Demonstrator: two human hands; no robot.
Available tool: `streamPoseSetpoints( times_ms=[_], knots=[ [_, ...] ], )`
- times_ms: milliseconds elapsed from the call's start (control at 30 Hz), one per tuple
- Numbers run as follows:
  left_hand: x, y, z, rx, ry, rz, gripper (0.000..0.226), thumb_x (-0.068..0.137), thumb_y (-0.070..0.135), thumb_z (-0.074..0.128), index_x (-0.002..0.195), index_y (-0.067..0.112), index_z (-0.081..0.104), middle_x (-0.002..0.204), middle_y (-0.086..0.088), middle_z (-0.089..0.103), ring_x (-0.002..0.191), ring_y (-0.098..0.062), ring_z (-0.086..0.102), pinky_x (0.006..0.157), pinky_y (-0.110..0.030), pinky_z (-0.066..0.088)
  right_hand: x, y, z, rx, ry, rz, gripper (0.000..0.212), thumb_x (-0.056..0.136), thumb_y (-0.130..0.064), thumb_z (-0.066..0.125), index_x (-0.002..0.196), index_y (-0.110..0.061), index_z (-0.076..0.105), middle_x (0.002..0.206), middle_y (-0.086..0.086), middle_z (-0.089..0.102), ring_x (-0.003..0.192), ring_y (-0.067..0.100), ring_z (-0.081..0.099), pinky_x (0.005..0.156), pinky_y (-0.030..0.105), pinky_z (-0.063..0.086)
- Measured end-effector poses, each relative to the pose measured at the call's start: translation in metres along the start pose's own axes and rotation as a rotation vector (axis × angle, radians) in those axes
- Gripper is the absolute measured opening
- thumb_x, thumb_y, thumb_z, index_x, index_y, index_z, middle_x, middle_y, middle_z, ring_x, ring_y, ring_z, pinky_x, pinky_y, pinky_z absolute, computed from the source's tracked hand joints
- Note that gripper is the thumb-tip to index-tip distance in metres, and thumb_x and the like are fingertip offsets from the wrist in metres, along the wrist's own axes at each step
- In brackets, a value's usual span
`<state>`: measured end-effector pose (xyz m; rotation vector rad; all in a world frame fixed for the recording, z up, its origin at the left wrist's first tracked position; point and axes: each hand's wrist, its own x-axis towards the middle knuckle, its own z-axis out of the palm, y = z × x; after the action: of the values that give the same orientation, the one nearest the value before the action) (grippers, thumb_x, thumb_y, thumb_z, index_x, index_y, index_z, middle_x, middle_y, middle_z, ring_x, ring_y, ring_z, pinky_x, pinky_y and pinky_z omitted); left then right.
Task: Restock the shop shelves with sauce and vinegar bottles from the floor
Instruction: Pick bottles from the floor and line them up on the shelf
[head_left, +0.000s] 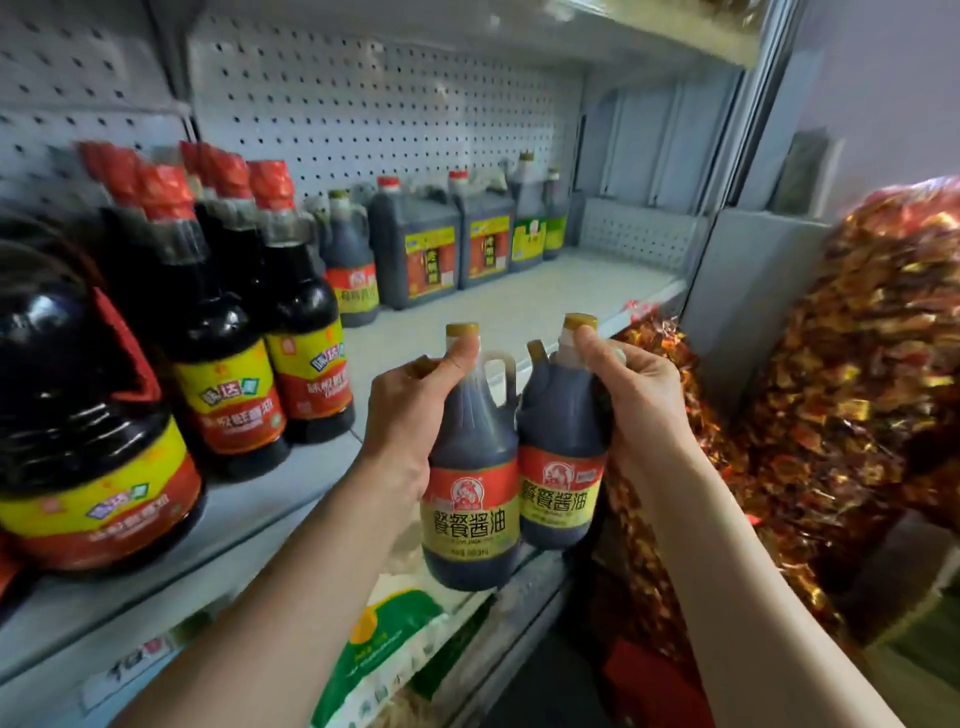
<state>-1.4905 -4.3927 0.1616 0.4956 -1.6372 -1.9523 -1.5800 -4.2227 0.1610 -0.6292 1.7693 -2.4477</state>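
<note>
Nearest, below the shelf edge, a green and white bag (384, 654) is lying on the lower level. Above it, the person is holding up two matching dark sauce bottles side by side, touching, just in front of the shelf (498, 306). The left hand (415, 400) is curling tightly around the neck of the left bottle (470, 483), thumb pressing under its yellow cap. The right hand (631, 389) is gripping the neck of the right bottle (563, 467) the same way. On the near left, at least four red-capped bottles (228, 332) are standing in a cluster. Farther back, five jugs (415, 244) are lining the pegboard wall. Right of the shelf, two bulging bags of red and gold wrapped sweets (872, 364) are piling up.
</note>
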Motion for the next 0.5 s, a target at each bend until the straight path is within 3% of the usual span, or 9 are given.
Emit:
streamPoseSetpoints(
  times_ms=[67, 167, 233, 300, 367, 400, 500],
  knots=[
    [0.017, 0.017, 0.008, -0.020, 0.014, 0.055, 0.068, 0.056, 0.062, 0.083, 0.083, 0.001, 0.073, 0.086, -0.010, 0.077, 0.093, -0.033, 0.073, 0.097, -0.055, 0.053, 0.031, -0.008, 0.006, 0.019, -0.038, -0.012, 0.047, 0.073, -0.042, 0.080, 0.085, 0.002, 0.075, 0.090, 0.024, 0.072, 0.082, 0.031, 0.068, 0.077, 0.040, 0.055],
    [0.045, 0.034, 0.019, -0.043, 0.077, 0.140, 0.032, 0.072, 0.045, 0.085, 0.076, 0.013, 0.078, 0.089, -0.003, 0.078, 0.095, -0.026, 0.074, 0.098, -0.051, 0.053, 0.078, -0.011, 0.016, 0.023, -0.127, -0.026, 0.028, 0.078, -0.038, 0.080, 0.078, -0.010, 0.078, 0.089, 0.019, 0.075, 0.082, 0.030, 0.070, 0.080, 0.044, 0.055],
    [0.066, 0.038, 0.023, -0.053, 0.134, 0.169, 0.037, 0.076, 0.043, 0.083, 0.085, 0.008, 0.077, 0.092, -0.004, 0.078, 0.095, -0.025, 0.074, 0.098, -0.052, 0.053, 0.111, -0.002, 0.023, 0.026, -0.196, -0.021, 0.025, 0.082, -0.037, 0.079, 0.073, -0.013, 0.077, 0.086, 0.019, 0.074, 0.083, 0.031, 0.069, 0.082, 0.048, 0.054],
    [0.087, 0.037, 0.024, -0.037, 0.194, 0.198, 0.026, 0.077, 0.044, 0.082, 0.081, 0.018, 0.079, 0.090, 0.000, 0.078, 0.094, -0.024, 0.073, 0.097, -0.054, 0.053, 0.142, 0.011, 0.033, 0.033, -0.256, -0.014, 0.041, 0.078, -0.045, 0.082, 0.077, -0.004, 0.075, 0.086, 0.022, 0.070, 0.084, 0.031, 0.066, 0.081, 0.049, 0.052],
    [0.105, 0.036, 0.025, -0.008, 0.254, 0.229, 0.011, 0.080, 0.042, 0.079, 0.071, 0.035, 0.078, 0.086, 0.007, 0.078, 0.094, -0.021, 0.073, 0.097, -0.052, 0.054, 0.167, 0.023, 0.045, 0.053, -0.326, -0.003, 0.078, 0.066, -0.057, 0.087, 0.089, 0.014, 0.064, 0.086, 0.023, 0.064, 0.083, 0.029, 0.061, 0.077, 0.046, 0.047],
    [0.114, 0.034, 0.025, 0.002, 0.287, 0.242, 0.012, 0.081, 0.041, 0.079, 0.069, 0.039, 0.077, 0.085, 0.010, 0.077, 0.094, -0.020, 0.073, 0.097, -0.050, 0.054, 0.179, 0.030, 0.050, 0.060, -0.358, 0.000, 0.087, 0.063, -0.061, 0.087, 0.091, 0.017, 0.062, 0.087, 0.023, 0.062, 0.084, 0.028, 0.059, 0.077, 0.045, 0.044],
    [0.139, 0.029, 0.021, 0.022, 0.387, 0.290, 0.011, 0.083, 0.038, 0.078, 0.072, 0.038, 0.077, 0.087, 0.009, 0.077, 0.096, -0.018, 0.072, 0.096, -0.047, 0.055, 0.212, 0.052, 0.065, 0.095, -0.440, 0.026, 0.074, 0.062, -0.063, 0.086, 0.080, 0.006, 0.069, 0.081, 0.019, 0.061, 0.080, 0.026, 0.055, 0.074, 0.041, 0.039]
  ],
)
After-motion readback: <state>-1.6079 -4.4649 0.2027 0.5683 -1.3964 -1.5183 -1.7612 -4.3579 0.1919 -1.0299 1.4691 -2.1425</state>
